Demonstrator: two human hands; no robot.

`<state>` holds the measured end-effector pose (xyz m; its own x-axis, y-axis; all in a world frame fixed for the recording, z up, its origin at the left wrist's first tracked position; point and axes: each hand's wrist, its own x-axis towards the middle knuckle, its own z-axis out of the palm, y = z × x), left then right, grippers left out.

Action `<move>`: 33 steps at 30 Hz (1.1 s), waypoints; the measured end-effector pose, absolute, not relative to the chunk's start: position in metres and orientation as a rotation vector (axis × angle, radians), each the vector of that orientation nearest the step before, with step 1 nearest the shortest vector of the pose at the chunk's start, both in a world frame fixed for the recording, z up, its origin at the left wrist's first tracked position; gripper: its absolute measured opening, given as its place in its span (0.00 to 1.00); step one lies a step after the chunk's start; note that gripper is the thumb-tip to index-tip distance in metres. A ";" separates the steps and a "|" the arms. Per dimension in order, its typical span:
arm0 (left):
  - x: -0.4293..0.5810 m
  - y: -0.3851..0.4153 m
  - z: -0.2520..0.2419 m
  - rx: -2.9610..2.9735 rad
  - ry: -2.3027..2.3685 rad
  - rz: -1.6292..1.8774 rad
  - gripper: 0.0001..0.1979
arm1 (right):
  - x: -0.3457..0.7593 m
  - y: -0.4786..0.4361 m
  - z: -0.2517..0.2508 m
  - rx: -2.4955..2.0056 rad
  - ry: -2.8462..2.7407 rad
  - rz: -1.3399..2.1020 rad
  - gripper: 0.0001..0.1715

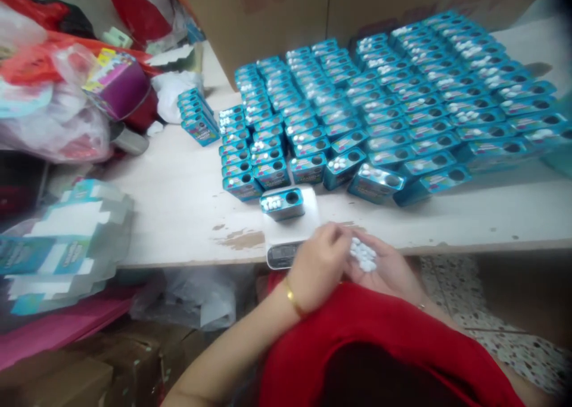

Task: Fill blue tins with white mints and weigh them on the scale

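My right hand [393, 273] is cupped palm up at the table's front edge and holds a small heap of white tablets [363, 257]. My left hand [318, 265], with a gold bracelet on the wrist, has its fingers curled together and pinches at that heap; what its fingertips grip is hidden. Just beyond both hands a blue tin [282, 204] with a few white tablets in it and a round hole stands on a small white scale [292, 231].
Several rows of the same blue tins [384, 106] cover the white table [179, 198] from centre to far right. A short stack of blue boxes [198, 116] stands at the left. Plastic bags [58, 103] and flat cartons [67, 240] crowd the left; a cardboard box [277, 14] stands behind.
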<state>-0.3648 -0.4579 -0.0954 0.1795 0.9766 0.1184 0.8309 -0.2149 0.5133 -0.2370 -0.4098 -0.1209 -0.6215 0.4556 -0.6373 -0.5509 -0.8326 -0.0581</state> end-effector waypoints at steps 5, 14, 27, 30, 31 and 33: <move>-0.344 -0.463 -0.119 2.107 1.683 0.506 0.07 | -0.212 -0.421 -0.137 -1.081 0.137 2.387 0.12; -0.348 -0.470 -0.116 2.110 1.736 0.504 0.09 | -0.219 -0.423 -0.131 -1.128 0.148 2.411 0.16; -0.392 -0.457 -0.071 1.991 1.787 1.295 0.03 | -0.223 -0.423 -0.133 -0.953 0.198 2.490 0.20; -0.399 -0.456 -0.065 2.030 1.754 1.219 0.03 | -0.226 -0.420 -0.134 -0.921 0.194 2.514 0.21; -0.401 -0.456 -0.066 2.032 1.776 1.199 0.04 | -0.227 -0.419 -0.134 -0.914 0.188 2.519 0.21; -0.409 -0.454 -0.068 2.012 1.903 1.216 0.03 | -0.228 -0.418 -0.135 -0.893 0.172 2.531 0.21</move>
